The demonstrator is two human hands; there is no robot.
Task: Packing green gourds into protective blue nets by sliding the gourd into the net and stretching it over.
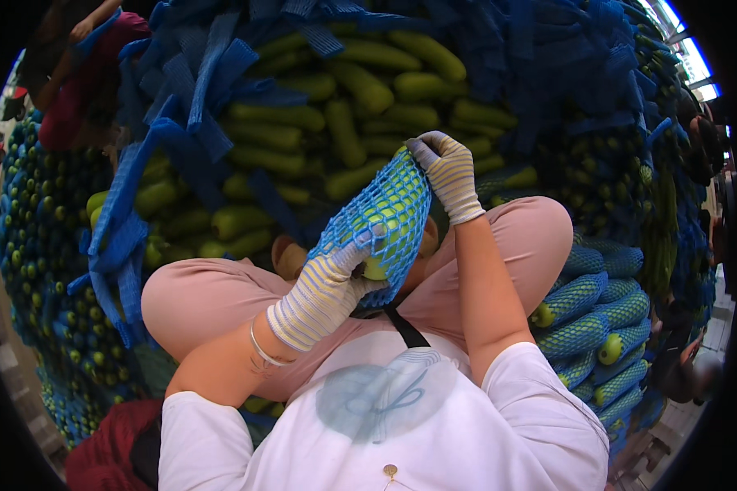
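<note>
A long pale-green gourd [375, 268] lies tilted above my lap, mostly covered by a blue foam net sleeve [401, 214]. My left hand [323, 290], in a striped knit glove, is closed round the gourd's near end, its fingertips partly behind the net's mesh. At the far, upper end, my right hand [450, 176], gloved the same way, pinches the net sleeve by the gourd's tip. The near edge of the sleeve flares loosely over my left hand. Just how far the gourd reaches inside the sleeve is partly hidden.
Bare green gourds [348, 131] lie heaped before my crossed legs. Flat blue net sleeves [213, 74] lie over and round the heap. Netted gourds [577, 327] are stacked by my right side, more [53, 270] at far left. Another person's arm [90, 24] shows at upper left.
</note>
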